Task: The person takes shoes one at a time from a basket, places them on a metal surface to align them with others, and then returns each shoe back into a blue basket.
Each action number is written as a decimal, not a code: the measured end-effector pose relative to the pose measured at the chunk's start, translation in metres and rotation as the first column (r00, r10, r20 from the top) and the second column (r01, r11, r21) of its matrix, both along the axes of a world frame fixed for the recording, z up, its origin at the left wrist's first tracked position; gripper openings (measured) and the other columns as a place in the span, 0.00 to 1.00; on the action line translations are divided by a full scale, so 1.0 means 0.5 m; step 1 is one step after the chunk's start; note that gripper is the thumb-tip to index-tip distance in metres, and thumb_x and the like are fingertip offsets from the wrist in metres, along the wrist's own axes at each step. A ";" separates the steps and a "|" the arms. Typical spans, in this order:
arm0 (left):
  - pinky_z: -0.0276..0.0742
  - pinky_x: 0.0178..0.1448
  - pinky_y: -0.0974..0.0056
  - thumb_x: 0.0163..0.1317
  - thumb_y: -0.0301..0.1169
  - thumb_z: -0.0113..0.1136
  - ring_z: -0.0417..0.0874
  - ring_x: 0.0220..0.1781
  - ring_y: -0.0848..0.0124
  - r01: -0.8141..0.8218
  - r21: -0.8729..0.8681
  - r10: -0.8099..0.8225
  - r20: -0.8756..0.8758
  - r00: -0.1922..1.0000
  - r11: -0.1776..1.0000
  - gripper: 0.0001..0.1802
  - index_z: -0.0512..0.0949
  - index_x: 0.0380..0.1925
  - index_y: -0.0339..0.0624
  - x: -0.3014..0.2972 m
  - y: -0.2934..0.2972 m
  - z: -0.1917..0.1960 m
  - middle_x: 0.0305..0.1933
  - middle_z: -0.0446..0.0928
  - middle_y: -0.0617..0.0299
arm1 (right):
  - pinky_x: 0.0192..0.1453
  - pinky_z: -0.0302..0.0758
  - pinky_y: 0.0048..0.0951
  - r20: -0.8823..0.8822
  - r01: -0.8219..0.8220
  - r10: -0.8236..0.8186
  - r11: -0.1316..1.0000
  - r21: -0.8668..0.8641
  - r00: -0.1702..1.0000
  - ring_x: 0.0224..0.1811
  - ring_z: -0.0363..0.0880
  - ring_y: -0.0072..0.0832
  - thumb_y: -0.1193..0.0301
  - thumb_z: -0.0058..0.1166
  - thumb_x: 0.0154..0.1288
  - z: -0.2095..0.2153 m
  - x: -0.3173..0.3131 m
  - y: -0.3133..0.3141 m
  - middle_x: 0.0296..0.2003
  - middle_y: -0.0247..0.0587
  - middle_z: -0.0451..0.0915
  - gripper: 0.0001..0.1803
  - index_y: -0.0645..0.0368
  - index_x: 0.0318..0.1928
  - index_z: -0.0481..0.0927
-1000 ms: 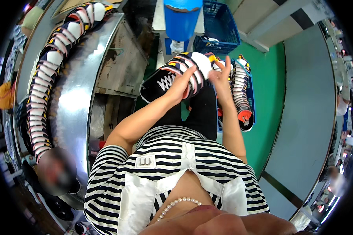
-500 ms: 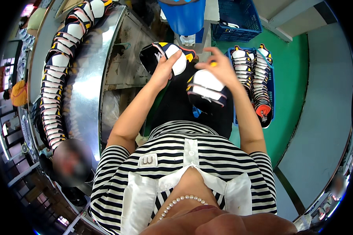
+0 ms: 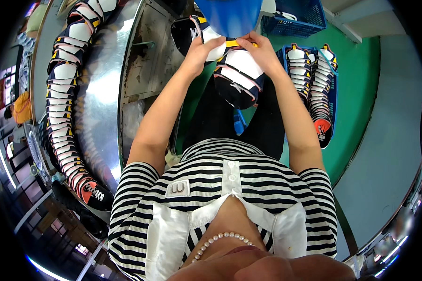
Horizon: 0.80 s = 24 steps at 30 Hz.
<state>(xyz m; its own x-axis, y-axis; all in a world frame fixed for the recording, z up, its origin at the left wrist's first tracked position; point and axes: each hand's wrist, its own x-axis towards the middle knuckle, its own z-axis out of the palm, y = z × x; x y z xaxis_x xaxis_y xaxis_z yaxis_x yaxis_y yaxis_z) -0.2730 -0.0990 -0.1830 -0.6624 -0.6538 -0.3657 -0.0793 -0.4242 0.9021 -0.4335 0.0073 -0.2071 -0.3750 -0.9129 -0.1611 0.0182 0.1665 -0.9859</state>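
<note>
We hold the shoes in the air, between the right edge of the counter (image 3: 103,89) and the left edge of the near crate (image 3: 334,105). Our left hand (image 3: 198,55) is closed on the left shoe (image 3: 213,40): the thumb lies on its white part, while the fingers below are mostly hidden from us. Our right hand (image 3: 262,54) makes a narrow pinch on the yellow tab (image 3: 231,43), above the right shoes (image 3: 243,67), whose black toe points toward us. To which shoe this tab belongs, we cannot tell. In our judgement, the left grip should be firm without pressing the white part flat, and the right grip should take only the tab, so that the layers do not slip apart.

In the near crate lie two rows (image 3: 297,75) of nested shoes; at its near right corner one shows an orange inside. The far crate (image 3: 309,28) has a white piece (image 3: 288,16) near its left edge. Of the blue bin (image 3: 229,16) we see only the wall. Along the counter's left edge runs a long row (image 3: 61,110) of shoes.
</note>
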 end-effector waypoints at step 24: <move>0.72 0.52 0.68 0.60 0.34 0.63 0.78 0.47 0.73 -0.025 0.212 0.058 -0.150 0.987 0.977 0.21 0.71 0.49 0.35 0.060 0.234 0.063 0.45 0.77 0.62 | 0.45 0.69 0.22 0.153 0.357 -0.363 0.932 0.064 0.919 0.37 0.74 0.22 0.68 0.47 0.67 0.006 0.044 0.119 0.33 0.38 0.81 0.13 0.65 0.38 0.80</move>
